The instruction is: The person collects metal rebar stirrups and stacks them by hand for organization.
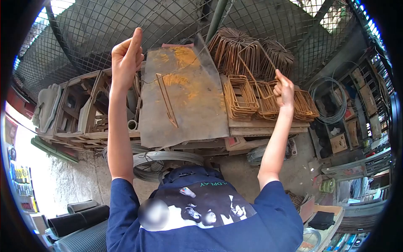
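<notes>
My right hand is raised and grips a rusty bent steel rod loop by its lower corner, holding it above stacks of similar rectangular rod loops on a wooden bench. My left hand is lifted to the left of a rusty steel plate. Its fingers are held together and partly curled, with one pointing up. A thin wire runs across the plate close to that hand; whether the hand holds it is unclear. A flat metal strip lies on the plate.
Wire mesh closes off the space behind the bench. More bundled loops lean at the back. Coils of wire lie on the floor under the plate, another coil at right. Wooden frames stand left, dark pipes lower left.
</notes>
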Demonstrator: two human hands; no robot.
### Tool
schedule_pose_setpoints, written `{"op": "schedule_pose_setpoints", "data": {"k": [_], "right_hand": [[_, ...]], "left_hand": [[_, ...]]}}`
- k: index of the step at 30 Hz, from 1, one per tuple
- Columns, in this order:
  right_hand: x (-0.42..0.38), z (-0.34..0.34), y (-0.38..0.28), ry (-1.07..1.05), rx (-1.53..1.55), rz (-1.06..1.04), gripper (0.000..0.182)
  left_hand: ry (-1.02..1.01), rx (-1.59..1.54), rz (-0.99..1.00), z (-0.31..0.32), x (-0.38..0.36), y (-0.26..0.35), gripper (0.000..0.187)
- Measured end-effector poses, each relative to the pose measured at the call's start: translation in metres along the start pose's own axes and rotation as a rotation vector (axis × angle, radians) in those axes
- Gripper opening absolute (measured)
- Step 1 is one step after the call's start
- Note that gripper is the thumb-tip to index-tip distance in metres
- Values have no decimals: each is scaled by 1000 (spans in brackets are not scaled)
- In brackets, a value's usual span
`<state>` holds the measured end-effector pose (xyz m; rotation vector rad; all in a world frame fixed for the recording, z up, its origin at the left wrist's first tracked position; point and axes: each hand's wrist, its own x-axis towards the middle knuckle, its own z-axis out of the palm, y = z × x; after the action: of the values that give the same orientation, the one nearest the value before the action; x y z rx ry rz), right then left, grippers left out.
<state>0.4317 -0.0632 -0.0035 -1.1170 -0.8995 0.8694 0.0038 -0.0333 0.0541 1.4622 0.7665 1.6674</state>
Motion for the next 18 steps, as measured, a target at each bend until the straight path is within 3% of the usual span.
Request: {"op": "schedule_pose_setpoints", "data": {"k": [5, 9, 15, 18], "right_hand": [[-16, -1, -38, -172, 439, -17, 23], [-11, -1, -59, -757, 979, 4, 27], [-20, 39, -76, -950, 1185, 215, 29], [-4, 54, -63, -987, 1116, 283, 30]], "left_hand": [[-43, -7, 62, -2, 3, -3, 47], [-34, -14, 64, -1, 2, 1, 46], [-45, -25, 64, 3, 0, 7, 46], [-67, -53, 93, 2, 0, 3, 45]]}}
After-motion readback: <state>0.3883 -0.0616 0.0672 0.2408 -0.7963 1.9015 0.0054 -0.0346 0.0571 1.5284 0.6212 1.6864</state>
